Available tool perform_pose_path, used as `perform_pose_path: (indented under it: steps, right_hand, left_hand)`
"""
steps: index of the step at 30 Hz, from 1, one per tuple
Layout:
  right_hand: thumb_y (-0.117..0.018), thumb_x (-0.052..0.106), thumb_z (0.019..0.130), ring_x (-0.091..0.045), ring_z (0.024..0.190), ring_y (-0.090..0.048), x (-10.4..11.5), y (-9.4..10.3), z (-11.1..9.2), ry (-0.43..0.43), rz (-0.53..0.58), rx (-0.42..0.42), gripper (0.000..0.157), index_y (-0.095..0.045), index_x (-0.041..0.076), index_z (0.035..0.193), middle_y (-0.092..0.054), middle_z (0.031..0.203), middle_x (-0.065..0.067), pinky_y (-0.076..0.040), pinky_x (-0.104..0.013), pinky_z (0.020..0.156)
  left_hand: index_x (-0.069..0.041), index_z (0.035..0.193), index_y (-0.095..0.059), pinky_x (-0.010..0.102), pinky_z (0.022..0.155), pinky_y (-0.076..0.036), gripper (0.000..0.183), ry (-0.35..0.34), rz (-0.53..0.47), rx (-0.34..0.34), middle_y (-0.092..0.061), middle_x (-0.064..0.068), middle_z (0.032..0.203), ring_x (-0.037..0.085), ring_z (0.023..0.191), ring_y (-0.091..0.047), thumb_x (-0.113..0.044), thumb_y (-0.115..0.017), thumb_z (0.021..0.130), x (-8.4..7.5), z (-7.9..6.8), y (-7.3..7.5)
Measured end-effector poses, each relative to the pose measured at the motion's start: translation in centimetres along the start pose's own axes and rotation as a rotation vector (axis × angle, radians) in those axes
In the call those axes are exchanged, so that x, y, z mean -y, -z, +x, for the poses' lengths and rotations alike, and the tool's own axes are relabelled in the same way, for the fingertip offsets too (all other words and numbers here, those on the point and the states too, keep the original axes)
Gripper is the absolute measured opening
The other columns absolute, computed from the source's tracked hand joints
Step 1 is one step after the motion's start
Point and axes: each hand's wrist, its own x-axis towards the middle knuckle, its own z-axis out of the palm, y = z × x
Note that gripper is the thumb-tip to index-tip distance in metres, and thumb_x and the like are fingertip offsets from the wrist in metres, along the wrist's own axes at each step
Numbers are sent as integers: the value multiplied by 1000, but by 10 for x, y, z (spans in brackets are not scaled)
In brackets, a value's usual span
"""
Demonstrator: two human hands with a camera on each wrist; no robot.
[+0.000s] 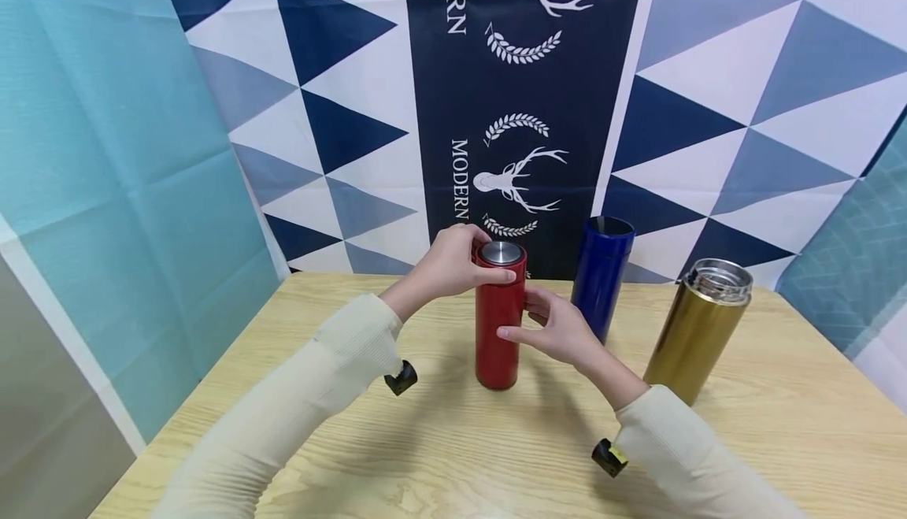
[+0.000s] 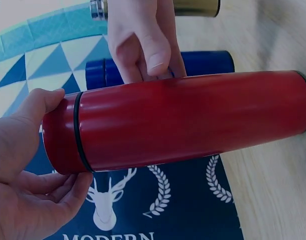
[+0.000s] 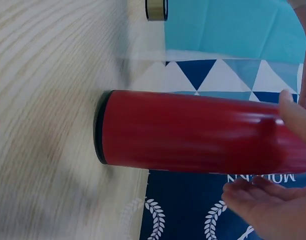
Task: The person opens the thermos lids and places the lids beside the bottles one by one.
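Observation:
A red thermos flask with a silver-topped lid stands upright on the table. My left hand grips the lid, thumb on the near side and fingers on the far side. Beside the flask's body is my right hand, thumb toward the front and fingers partly hidden. In the right wrist view its fingers look slightly apart from the flask, and its thumb lies along the flask's edge. A black band runs just below the lid.
Behind the right hand stands a blue flask with a dark top. A gold flask with a bare steel mouth is farther right. The right wrist view shows a short gold cylinder, cut by the frame. Patterned cloth backs the wooden table.

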Motion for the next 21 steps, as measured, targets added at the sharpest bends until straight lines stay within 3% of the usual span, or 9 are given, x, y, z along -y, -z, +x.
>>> perform_pose_path:
  steps: [7, 15, 18, 21]
  right_hand:
    - [-75, 21, 82, -35, 129, -53, -4, -2, 0, 29, 211, 102, 72, -40, 1, 141, -55, 138, -20, -40, -48, 111]
    - [-75, 18, 82, -27, 116, -61, -6, -11, -3, 54, 290, 191, 68, -42, 2, 139, -59, 132, -20, -48, -41, 105]
    - [-76, 17, 81, -27, 116, -61, -5, -13, -3, 71, 299, 202, 68, -43, 3, 138, -58, 133, -19, -49, -41, 105]
    - [-76, 18, 81, -28, 119, -59, -6, -13, -2, 90, 302, 218, 68, -43, 3, 139, -57, 134, -19, -46, -42, 107]
  left_hand:
    - [-6, 121, -58, 26, 78, -55, 59, -9, -6, -2, -62, 6, 109, 18, 96, -59, -37, -80, 76, -3, -14, -1]
    - [-8, 111, -62, 24, 74, -54, 56, -52, -39, -41, -65, 4, 100, 18, 90, -61, -40, -84, 70, 2, -31, 1]
    - [-9, 109, -63, 24, 78, -54, 54, -109, -20, -14, -66, 2, 101, 17, 92, -63, -40, -84, 70, 8, -33, 7]
    - [-10, 113, -63, 28, 89, -55, 53, -180, -40, 64, -67, 2, 106, 16, 97, -64, -34, -85, 70, 15, -29, 16]
